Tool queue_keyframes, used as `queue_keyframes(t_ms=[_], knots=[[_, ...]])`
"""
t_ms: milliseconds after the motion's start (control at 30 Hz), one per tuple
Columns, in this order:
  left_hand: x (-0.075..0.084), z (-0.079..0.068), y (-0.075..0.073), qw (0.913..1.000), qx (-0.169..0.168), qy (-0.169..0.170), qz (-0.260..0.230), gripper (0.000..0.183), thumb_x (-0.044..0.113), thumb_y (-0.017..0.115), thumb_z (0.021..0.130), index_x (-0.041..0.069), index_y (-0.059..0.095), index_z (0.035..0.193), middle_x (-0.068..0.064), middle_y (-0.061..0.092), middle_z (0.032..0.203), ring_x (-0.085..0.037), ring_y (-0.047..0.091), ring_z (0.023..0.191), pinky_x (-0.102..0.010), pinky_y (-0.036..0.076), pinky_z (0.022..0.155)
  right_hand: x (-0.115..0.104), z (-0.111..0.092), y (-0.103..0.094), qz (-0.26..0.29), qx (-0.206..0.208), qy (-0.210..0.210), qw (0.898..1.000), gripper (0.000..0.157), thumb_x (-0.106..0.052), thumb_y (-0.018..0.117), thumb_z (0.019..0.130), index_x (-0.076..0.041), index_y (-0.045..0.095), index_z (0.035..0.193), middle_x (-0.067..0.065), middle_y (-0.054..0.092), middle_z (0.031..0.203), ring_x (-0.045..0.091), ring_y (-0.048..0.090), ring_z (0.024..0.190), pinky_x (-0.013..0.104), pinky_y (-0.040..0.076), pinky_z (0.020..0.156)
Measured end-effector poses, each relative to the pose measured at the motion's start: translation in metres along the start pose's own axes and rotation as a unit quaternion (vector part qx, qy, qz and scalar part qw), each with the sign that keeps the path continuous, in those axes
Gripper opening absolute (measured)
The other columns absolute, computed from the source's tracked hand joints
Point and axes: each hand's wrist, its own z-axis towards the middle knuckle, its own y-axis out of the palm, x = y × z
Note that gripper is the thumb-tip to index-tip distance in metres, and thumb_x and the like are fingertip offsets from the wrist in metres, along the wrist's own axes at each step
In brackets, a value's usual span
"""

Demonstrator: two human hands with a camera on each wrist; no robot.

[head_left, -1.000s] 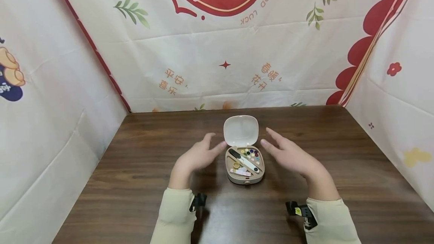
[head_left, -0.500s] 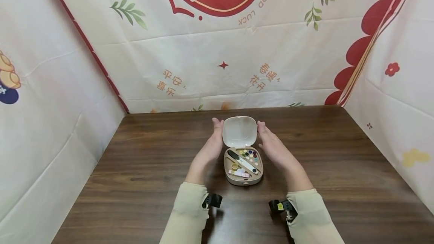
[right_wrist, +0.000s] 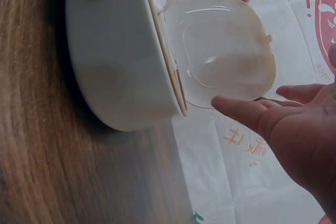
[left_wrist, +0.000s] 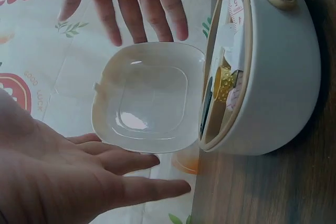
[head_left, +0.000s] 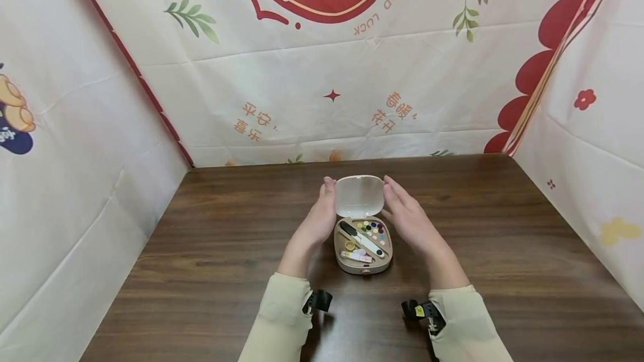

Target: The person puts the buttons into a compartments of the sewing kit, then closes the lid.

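A small sewing kit (head_left: 363, 267) sits on the table, its white lid (head_left: 359, 197) raised at the back. In its tan tray lie black-and-white thread snips (head_left: 362, 239), a gold thimble (left_wrist: 222, 83), a white tape-like strip (head_left: 356, 256) and several small coloured round pieces (head_left: 371, 228). My left hand (head_left: 318, 214) is at the lid's left side, fingers extended along its edge. On the other side, my right hand (head_left: 410, 217) has its fingertips right at the lid's edge. In the right wrist view, those fingers (right_wrist: 239, 111) reach toward the lid, fairly straight.
The brown wooden table (head_left: 226, 228) extends around the kit. Behind it hangs a white printed cloth (head_left: 302, 71), with more cloth along both sides. Each wrist wears a black camera mount, one on the left (head_left: 319, 300) and one on the right (head_left: 420, 310).
Both hands have come inward and forward from apart to the two sides of the lid. The lid's top edge now appears slightly lower, tilted a little toward me. The kit's base stays put.
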Motion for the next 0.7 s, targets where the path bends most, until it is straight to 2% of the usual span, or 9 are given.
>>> queue_keyframes(t_ms=[200,400,567,700], knots=[[0.002,-0.008,0.002,0.9998,0.009,-0.009,0.018,0.084,0.071,0.009,0.108,0.011,0.02,0.166,-0.029,0.03,0.171,-0.043,0.027,0.162,-0.059,0.02,0.132,0.0,-0.005,0.0,-0.029,0.02,-0.011,0.999,0.07,-0.043,0.038,0.116,-0.005,0.018,0.171,0.024,0.02,0.176,0.046,0.04,0.155,0.052,0.039,0.121],[0.005,-0.014,0.006,0.9997,0.003,-0.011,0.021,0.071,0.063,0.014,0.112,0.012,0.024,0.16,-0.034,0.039,0.165,-0.046,0.033,0.158,-0.061,0.025,0.13,-0.002,-0.011,0.001,-0.092,0.028,-0.027,0.995,0.065,-0.04,0.041,0.116,-0.007,0.023,0.17,0.027,0.034,0.167,0.044,0.042,0.154,0.054,0.042,0.121],[0.005,-0.016,0.006,0.9996,0.001,-0.013,0.024,0.068,0.062,0.016,0.112,0.014,0.025,0.159,-0.026,0.036,0.169,-0.046,0.034,0.158,-0.059,0.025,0.131,-0.004,-0.014,0.002,-0.14,0.032,-0.028,0.989,0.064,-0.041,0.041,0.116,-0.008,0.027,0.169,0.025,0.035,0.168,0.046,0.038,0.156,0.064,0.034,0.125],[0.004,-0.018,0.006,0.9993,0.003,-0.011,0.036,0.064,0.06,0.018,0.113,0.015,0.027,0.157,-0.018,0.034,0.172,-0.046,0.036,0.157,-0.06,0.026,0.13,-0.004,-0.016,0.001,-0.152,0.028,-0.022,0.988,0.065,-0.043,0.042,0.115,-0.008,0.028,0.169,0.022,0.032,0.171,0.046,0.034,0.158,0.066,0.029,0.127]])
